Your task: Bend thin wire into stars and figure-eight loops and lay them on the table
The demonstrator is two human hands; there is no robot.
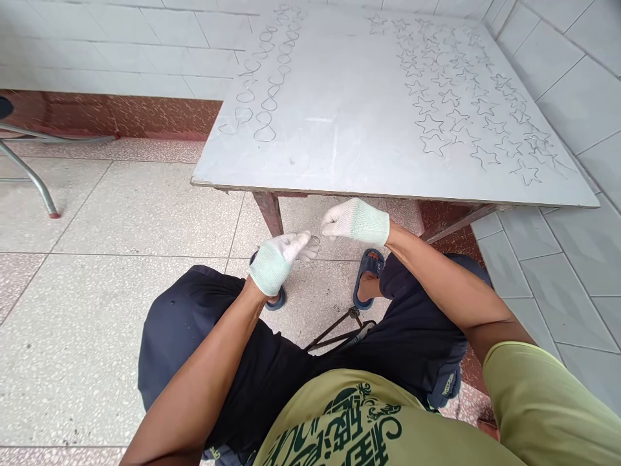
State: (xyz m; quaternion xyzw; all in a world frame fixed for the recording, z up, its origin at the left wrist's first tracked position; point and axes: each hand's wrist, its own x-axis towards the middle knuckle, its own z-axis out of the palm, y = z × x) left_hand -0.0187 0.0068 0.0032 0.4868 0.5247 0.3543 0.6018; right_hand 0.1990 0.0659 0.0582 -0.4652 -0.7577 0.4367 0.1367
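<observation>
Both my hands wear white knit gloves with pale green cuffs, and they meet in front of the table edge above the floor. My left hand (285, 254) is closed, thumb against fingers, on a bent thin wire (315, 244) whose small curve shows at the fingertips. Just to the right and slightly higher, my right hand (350, 220) is closed in a pinch beside that wire. Whatever lies between its fingertips is too small to make out.
A white-topped table (359, 129) stands ahead, with many wire stars (433, 144) on its right side and looped wire shapes (264, 127) in rows on its left. A metal-legged chair (36, 181) is at far left. Tiled walls stand behind and right.
</observation>
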